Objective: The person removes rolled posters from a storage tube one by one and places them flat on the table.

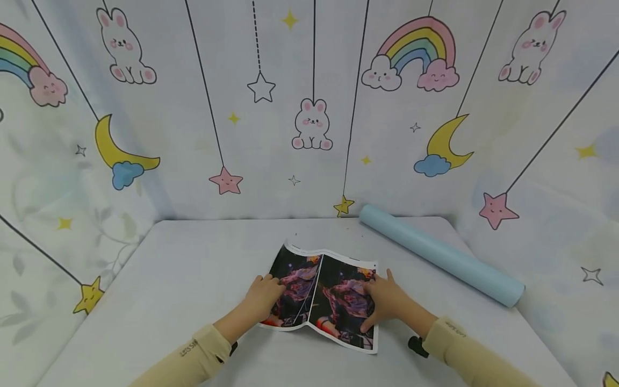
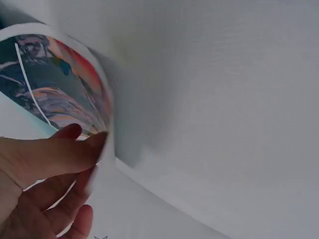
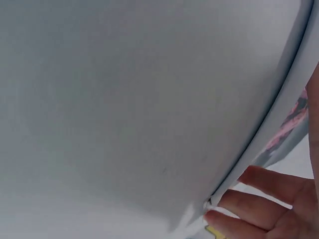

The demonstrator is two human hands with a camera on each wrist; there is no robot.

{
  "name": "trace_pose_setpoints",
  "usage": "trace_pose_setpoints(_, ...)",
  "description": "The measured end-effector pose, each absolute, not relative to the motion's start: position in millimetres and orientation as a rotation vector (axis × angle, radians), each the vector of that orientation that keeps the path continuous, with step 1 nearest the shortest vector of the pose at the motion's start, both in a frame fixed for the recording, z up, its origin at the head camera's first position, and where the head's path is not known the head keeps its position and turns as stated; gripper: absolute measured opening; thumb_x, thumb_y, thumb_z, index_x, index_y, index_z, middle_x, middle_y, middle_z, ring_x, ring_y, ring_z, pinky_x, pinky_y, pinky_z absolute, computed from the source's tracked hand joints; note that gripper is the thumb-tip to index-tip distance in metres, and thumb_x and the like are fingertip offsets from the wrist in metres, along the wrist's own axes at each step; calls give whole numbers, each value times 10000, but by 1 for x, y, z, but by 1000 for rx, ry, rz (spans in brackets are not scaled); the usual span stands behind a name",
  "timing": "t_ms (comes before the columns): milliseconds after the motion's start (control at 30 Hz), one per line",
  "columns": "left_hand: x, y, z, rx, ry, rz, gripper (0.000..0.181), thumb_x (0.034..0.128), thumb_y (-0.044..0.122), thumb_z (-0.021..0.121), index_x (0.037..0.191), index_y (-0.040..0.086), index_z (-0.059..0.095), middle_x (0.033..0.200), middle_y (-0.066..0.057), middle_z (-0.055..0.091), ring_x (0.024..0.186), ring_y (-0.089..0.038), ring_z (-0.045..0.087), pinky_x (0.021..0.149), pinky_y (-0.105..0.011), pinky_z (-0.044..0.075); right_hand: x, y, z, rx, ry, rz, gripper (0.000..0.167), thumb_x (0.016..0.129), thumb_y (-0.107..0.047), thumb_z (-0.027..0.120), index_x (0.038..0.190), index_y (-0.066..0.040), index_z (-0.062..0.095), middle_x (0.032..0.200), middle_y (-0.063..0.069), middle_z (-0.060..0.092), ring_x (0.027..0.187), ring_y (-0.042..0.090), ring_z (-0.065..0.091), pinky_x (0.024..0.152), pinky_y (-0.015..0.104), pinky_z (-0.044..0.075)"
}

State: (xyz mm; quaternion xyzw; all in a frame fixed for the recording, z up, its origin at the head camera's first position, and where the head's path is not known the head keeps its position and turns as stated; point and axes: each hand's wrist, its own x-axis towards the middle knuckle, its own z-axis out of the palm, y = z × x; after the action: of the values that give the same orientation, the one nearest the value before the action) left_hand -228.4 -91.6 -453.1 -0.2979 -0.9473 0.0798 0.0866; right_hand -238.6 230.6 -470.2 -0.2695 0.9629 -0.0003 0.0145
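Observation:
A photo sheet (image 1: 338, 301) with two near-identical dark, colourful pictures and a white border lies on the table. It bends along a white line down its middle, and its edges curve. My left hand (image 1: 264, 297) holds its left edge; in the left wrist view the thumb of that hand (image 2: 55, 169) presses on the printed side of the curled sheet (image 2: 55, 74), with fingers behind. On the right edge rests my right hand (image 1: 387, 298), thumb and fingers spread. In the right wrist view, fairly straight fingers (image 3: 259, 206) touch the white border.
A light blue roll (image 1: 440, 255) lies slantwise along the right back of the white table (image 1: 159, 301). Behind and at the sides hangs a white cloth (image 1: 271, 161) printed with bunnies, stars, moons and rainbows.

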Motion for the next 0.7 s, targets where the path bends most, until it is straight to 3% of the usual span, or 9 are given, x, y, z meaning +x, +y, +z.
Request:
trace_pose_setpoints(100,-229,-86,-452,-921,-2695,202,448,507,265,889,867,165,641,804,12,574,764,-174,498,634,-320,370,-237,224,-473,-850,3052,-37,874,420,-793,665,904,-66,638,795,24,636,817,248,598,893,680,273)
trace_pose_setpoints(233,-229,-77,-453,-943,-2517,91,293,609,54,779,836,162,628,773,14,560,734,-171,505,632,-316,350,-236,215,-475,-855,3132,-21,694,426,-796,660,604,-136,535,520,-81,464,558,136,492,786,578,419)
trace_pose_setpoints(333,-227,-70,-454,-928,-2486,32,173,691,162,748,820,161,632,762,19,575,724,-163,523,643,-317,357,-235,209,-473,-848,3188,-7,660,451,-758,686,499,-177,377,455,-115,304,480,101,404,581,391,453)
trace_pose_setpoints(467,-222,-63,-456,-938,-2577,-66,196,750,323,714,792,146,643,709,28,584,670,-149,554,594,-306,388,-233,198,-473,-744,3240,13,684,455,-737,701,502,-193,289,485,-115,218,456,73,297,408,264,288)
trace_pose_setpoints(600,-217,-59,-460,-972,-2781,-214,346,760,460,679,794,120,627,674,35,567,601,-139,553,513,-305,413,-225,181,-474,-591,3247,115,684,535,-741,665,480,-171,292,464,-81,219,456,84,235,380,251,240)
trace_pose_setpoints(700,-217,-57,-461,-942,-2938,-218,611,708,590,666,992,50,645,825,-15,626,678,-173,589,535,-328,443,-217,169,-474,-527,3216,197,651,640,-717,616,458,-142,371,430,-35,330,435,115,353,381,281,334)
